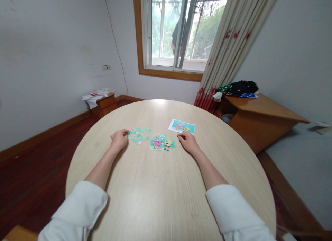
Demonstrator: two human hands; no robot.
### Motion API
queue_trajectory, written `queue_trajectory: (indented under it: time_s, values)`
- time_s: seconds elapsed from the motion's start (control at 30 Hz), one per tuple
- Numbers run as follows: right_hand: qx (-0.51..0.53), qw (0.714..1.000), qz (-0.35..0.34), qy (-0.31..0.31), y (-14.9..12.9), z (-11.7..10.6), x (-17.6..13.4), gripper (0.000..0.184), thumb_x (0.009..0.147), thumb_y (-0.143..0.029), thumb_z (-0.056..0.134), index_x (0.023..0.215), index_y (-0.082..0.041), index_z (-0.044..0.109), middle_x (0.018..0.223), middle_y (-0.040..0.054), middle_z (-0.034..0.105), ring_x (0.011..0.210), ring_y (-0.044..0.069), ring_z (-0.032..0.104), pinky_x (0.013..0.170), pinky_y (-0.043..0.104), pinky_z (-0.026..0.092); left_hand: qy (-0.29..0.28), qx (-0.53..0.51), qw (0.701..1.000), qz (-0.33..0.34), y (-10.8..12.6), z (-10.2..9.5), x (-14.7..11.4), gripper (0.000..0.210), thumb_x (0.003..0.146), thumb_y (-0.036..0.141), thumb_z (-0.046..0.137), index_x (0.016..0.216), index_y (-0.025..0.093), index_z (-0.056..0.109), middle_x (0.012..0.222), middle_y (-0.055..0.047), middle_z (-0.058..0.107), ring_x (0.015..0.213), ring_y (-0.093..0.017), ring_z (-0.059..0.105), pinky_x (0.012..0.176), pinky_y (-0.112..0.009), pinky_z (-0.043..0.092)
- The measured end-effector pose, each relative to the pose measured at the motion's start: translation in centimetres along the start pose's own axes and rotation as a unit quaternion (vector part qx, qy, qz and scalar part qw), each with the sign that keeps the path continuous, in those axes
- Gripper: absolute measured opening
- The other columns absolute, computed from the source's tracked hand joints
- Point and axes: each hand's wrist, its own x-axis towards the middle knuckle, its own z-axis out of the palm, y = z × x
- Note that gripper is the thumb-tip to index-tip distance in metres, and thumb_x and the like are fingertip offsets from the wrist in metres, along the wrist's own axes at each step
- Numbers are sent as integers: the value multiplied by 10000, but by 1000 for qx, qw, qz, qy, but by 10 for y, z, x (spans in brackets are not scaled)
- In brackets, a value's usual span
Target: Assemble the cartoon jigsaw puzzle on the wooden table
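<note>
A partly joined jigsaw puzzle (162, 143) with cartoon figures, a pink one and a yellow one among them, lies flat on the round table (158, 196). Left of it spreads a loose heap of turquoise puzzle pieces (136, 134). My left hand (119, 140) rests at the heap's left edge, its fingers closed with the tips by the pieces. To the right of the joined part, my right hand (188, 141) is closed in a pinch, just below the picture card (182, 126). Whatever either hand's fingertips hold is too small to make out.
The picture card shows the same cartoon scene and lies behind the puzzle. A wooden desk (261, 109) with dark clothes (242, 87) stands at the right beside a curtain (228, 43). A small cabinet (107, 104) with papers is at the back left.
</note>
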Motion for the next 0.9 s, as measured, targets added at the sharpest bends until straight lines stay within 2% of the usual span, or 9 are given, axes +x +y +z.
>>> queue_trajectory:
  time_s: [0.1,0.2,0.47,0.73,0.9]
  values:
    - [1,1000,8,-4,-1,-1,0,200,756,-162,511,801,-164,706,834,60,658,797,172,595,780,319,451,-14,-12,1000,17,0,-1,1,407,704,82,436,1010,174,690,1009,-71,709,936,-207,637,829,-273,437]
    - [2,1000,4,0,-1,0,0,197,755,-158,511,790,-167,705,827,59,661,802,171,595,781,317,451,-17,-21,999,31,0,0,1,416,703,64,421,1015,142,685,1029,-81,702,922,-187,638,819,-234,445]
    - [7,1000,-10,11,3,2,1,191,741,-150,515,756,-190,701,795,43,657,796,171,599,791,325,458,-12,-47,998,40,-5,5,3,411,699,74,421,1016,137,675,995,-78,705,868,-178,645,801,-237,464]
    - [7,1000,-7,5,2,1,1,196,738,-158,512,761,-188,704,807,48,658,778,169,591,774,327,459,4,-57,998,35,-2,6,1,321,792,256,441,967,156,690,905,-84,712,816,-191,641,747,-258,458]
    - [1,1000,-4,3,0,0,0,196,743,-154,509,767,-181,701,811,52,655,797,172,592,785,324,454,-2,-50,998,45,1,2,-2,316,793,292,444,904,146,702,850,-91,711,791,-197,628,696,-259,430]
